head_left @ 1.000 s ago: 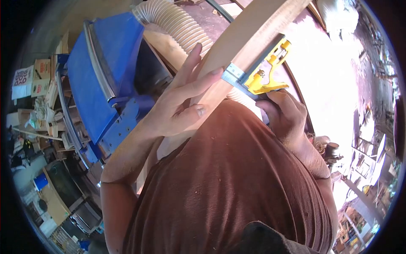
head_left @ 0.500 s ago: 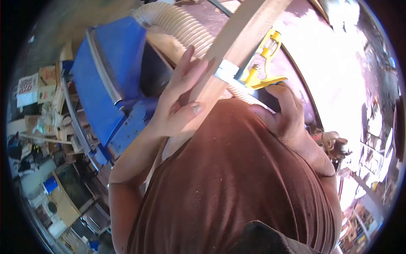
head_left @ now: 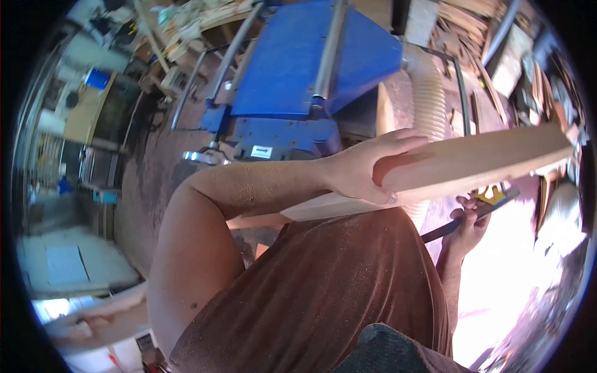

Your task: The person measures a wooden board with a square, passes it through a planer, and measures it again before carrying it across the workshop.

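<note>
A long pale wooden beam (head_left: 491, 156) lies across the front of my body, its near end passing under my left forearm. My left hand (head_left: 373, 166) is wrapped over the beam, thumb on the near side and fingers over the far side. Below the beam, on the right, my right hand (head_left: 469, 229) is closed around a bar clamp with a yellow handle (head_left: 490, 196) and a dark flat bar (head_left: 443, 230). The clamp appears apart from the beam, though part of it is hidden by my fingers.
Ahead stands a blue machine (head_left: 283, 68) with metal rollers. A ribbed hose (head_left: 428, 99) runs down beside it. Scrap wood (head_left: 463, 31) is piled at the back right, and a workbench (head_left: 84, 124) stands at the left.
My view and body have turned, so the beam lies more sideways. My left hand has closed over the beam. The clamp, earlier against the beam, is now lower in my right hand.
</note>
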A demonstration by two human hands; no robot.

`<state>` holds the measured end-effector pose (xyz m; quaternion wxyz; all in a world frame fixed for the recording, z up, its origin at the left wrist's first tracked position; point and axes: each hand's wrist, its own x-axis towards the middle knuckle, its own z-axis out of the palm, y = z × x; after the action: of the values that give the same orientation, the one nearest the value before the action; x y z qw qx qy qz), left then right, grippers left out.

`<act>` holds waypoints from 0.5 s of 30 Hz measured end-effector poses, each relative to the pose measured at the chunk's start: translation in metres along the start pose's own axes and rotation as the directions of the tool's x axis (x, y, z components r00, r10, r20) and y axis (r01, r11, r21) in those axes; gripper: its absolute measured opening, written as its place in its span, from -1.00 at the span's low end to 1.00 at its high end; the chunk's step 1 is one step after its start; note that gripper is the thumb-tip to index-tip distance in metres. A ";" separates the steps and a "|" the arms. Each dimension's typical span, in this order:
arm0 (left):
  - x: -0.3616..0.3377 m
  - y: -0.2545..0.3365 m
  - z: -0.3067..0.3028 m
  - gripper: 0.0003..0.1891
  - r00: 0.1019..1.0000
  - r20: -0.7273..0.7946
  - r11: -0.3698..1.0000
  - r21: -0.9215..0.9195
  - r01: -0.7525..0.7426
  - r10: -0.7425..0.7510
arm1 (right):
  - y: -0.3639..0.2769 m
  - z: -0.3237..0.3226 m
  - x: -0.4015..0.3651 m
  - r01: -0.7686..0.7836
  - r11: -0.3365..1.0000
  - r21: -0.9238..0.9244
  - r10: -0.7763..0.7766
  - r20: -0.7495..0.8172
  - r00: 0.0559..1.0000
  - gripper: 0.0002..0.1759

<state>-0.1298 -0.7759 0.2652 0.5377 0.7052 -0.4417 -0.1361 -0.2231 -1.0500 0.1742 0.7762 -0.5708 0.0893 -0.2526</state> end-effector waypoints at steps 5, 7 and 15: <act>-0.014 0.037 -0.025 0.03 1.000 -0.008 0.950 0.314 0.008 -0.006 | 0.022 0.013 0.023 0.067 0.988 0.137 -0.071 0.027 0.997 -0.48; -0.007 0.048 -0.045 0.03 1.000 0.014 0.937 0.350 -0.020 0.016 | 0.014 0.040 0.028 0.044 0.957 0.287 -0.066 0.066 0.996 -0.54; 0.008 0.024 -0.140 0.05 0.988 0.068 0.795 0.586 -0.154 0.142 | 0.031 0.164 0.076 -0.102 0.745 0.659 0.007 0.146 0.989 -0.58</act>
<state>-0.0431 -0.6932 0.3428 0.2967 0.7991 -0.5211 0.0429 -0.0791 -0.9429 0.2108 0.9395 -0.2702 -0.0420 -0.2061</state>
